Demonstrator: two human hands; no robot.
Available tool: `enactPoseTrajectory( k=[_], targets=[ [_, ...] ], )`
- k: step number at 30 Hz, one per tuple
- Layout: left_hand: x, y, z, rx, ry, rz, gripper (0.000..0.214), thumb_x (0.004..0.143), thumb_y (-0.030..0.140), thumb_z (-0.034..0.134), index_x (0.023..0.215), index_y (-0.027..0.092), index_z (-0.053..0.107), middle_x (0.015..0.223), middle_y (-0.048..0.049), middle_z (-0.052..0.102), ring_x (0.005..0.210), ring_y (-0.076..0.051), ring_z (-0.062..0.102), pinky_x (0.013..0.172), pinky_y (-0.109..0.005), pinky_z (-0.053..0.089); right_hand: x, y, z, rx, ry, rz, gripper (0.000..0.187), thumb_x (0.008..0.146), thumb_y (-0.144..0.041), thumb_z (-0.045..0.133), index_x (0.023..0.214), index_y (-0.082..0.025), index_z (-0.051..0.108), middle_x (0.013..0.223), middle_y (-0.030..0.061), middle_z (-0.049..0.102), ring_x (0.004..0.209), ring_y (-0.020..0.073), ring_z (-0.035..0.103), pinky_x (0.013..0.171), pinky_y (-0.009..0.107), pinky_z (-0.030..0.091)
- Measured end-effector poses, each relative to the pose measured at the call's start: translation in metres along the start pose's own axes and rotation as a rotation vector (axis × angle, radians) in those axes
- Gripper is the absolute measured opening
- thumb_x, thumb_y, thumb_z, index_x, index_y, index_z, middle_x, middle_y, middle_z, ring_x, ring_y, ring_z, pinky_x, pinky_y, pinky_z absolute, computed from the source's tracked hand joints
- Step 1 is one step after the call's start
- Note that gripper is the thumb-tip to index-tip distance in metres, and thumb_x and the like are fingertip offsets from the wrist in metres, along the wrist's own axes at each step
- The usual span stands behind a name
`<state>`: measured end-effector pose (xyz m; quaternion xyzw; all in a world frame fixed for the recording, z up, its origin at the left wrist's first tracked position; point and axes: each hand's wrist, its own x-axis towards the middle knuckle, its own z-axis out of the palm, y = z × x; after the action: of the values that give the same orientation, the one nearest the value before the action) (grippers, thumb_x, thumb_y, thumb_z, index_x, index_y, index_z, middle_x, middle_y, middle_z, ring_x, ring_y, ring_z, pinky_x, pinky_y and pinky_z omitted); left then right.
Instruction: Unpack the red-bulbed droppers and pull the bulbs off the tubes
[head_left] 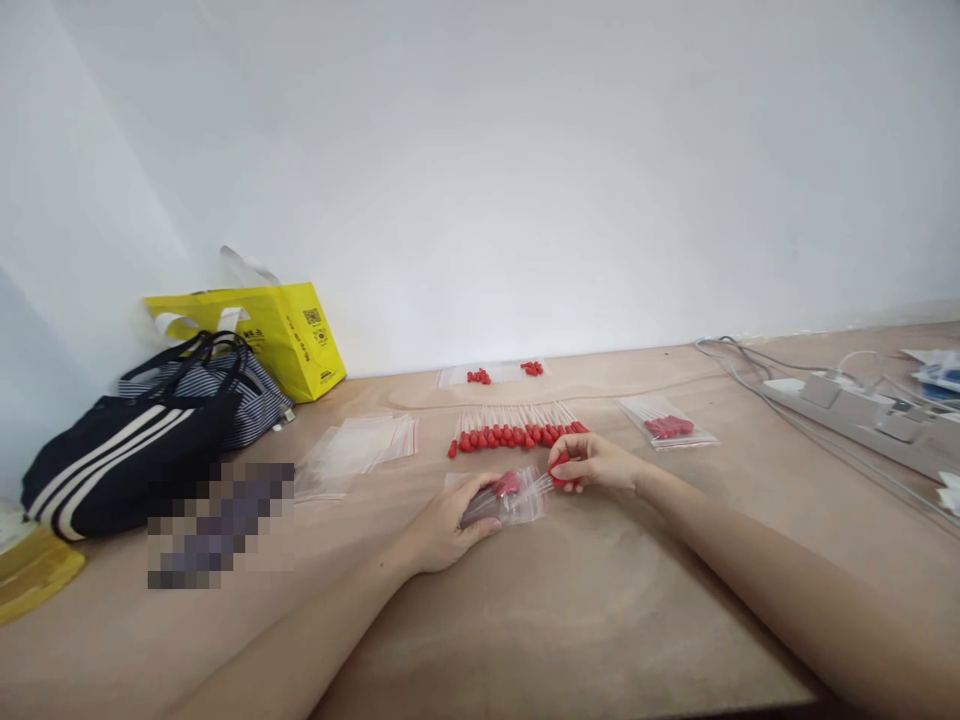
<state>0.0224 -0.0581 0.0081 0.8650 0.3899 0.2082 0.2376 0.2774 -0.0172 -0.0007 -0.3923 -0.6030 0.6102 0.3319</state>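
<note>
My left hand (450, 525) grips a small clear zip bag (510, 500) that lies on the wooden table (600, 600), with a red-bulbed dropper partly inside it. My right hand (592, 462) pinches the red bulb of a dropper (559, 472) at the bag's mouth. Just beyond my hands a row of several red-bulbed droppers (517, 430) lies side by side. A filled bag of droppers (667, 425) rests to the right of that row.
A stack of clear zip bags (360, 450) lies left of the row. Loose red bulbs (504, 373) sit near the wall. A yellow bag (277, 335) and dark striped bags (142, 445) stand at the left. A power strip with cables (847, 405) lies at the right.
</note>
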Motion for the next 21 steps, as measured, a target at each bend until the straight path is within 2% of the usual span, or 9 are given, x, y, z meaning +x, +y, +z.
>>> enactPoseTrajectory(
  k=[4,7,10,12,14,17,19,21],
  targets=[
    [-0.001,-0.003,0.001,-0.003,-0.014,0.005,0.045,0.079,0.032,0.049,0.121,0.023,0.038,0.123,-0.0053,0.047,0.110,-0.021,0.044,0.092,-0.037,0.036,-0.007,-0.013,-0.028,-0.025,0.209,-0.088,0.026,0.055,-0.027,0.070,0.070,-0.016,0.052,0.057,-0.0031,0.057,0.046,0.0066,0.049,0.043,0.019,0.036],
    [-0.001,-0.001,0.000,0.039,0.073,0.053,0.042,0.077,0.034,0.052,0.116,0.023,0.045,0.122,-0.0057,0.047,0.113,-0.022,0.041,0.096,-0.039,0.032,-0.011,-0.021,-0.035,-0.005,0.393,-0.238,0.023,0.058,-0.030,0.067,0.068,-0.017,0.050,0.055,-0.0042,0.054,0.045,0.0065,0.046,0.043,0.020,0.035],
    [0.005,0.007,-0.001,0.014,0.218,0.041,0.028,0.079,0.036,0.049,0.101,0.021,0.058,0.108,-0.0062,0.055,0.105,-0.021,0.048,0.093,-0.038,0.035,-0.009,-0.021,-0.014,-0.110,0.539,-0.445,0.019,0.066,-0.031,0.062,0.072,-0.018,0.049,0.057,-0.0032,0.052,0.049,0.0083,0.047,0.048,0.022,0.039],
    [0.014,0.015,0.000,-0.163,0.243,-0.086,0.028,0.081,0.037,0.046,0.097,0.019,0.060,0.097,-0.0058,0.060,0.093,-0.020,0.055,0.086,-0.037,0.041,-0.006,-0.017,0.010,-0.256,0.599,-0.599,0.014,0.070,-0.028,0.058,0.075,-0.019,0.049,0.060,-0.0017,0.052,0.054,0.0105,0.050,0.050,0.023,0.041],
    [0.026,0.022,0.003,-0.488,0.221,-0.268,0.029,0.082,0.036,0.044,0.097,0.016,0.058,0.092,-0.0067,0.063,0.086,-0.018,0.058,0.081,-0.035,0.045,-0.004,-0.010,0.035,-0.500,0.605,-0.743,0.006,0.074,-0.024,0.053,0.076,-0.019,0.052,0.066,0.0012,0.053,0.061,0.0123,0.051,0.055,0.025,0.043],
    [0.039,0.028,0.008,-0.991,0.195,-0.467,0.024,0.084,0.029,0.042,0.088,0.012,0.057,0.088,-0.0083,0.064,0.082,-0.015,0.060,0.078,-0.029,0.048,-0.002,-0.001,0.062,-0.775,0.451,-0.916,0.010,0.078,-0.017,0.046,0.084,-0.019,0.054,0.080,0.0054,0.054,0.074,0.0144,0.053,0.065,0.027,0.046],
    [0.043,0.030,0.009,-1.150,0.189,-0.531,0.016,0.082,0.021,0.045,0.080,0.011,0.057,0.084,-0.0074,0.064,0.078,-0.012,0.061,0.073,-0.024,0.049,-0.002,0.002,0.070,-0.879,0.318,-0.975,0.015,0.080,-0.016,0.043,0.089,-0.019,0.054,0.088,0.0070,0.053,0.079,0.0146,0.053,0.068,0.028,0.047],
    [0.044,0.030,0.006,-1.195,0.172,-0.582,0.010,0.080,0.015,0.048,0.075,0.012,0.056,0.076,-0.0051,0.064,0.070,-0.011,0.062,0.064,-0.021,0.050,-0.004,0.002,0.071,-0.895,0.203,-0.987,0.017,0.080,-0.020,0.047,0.096,-0.019,0.054,0.094,0.0080,0.052,0.084,0.0150,0.052,0.072,0.029,0.047]
  ],
)
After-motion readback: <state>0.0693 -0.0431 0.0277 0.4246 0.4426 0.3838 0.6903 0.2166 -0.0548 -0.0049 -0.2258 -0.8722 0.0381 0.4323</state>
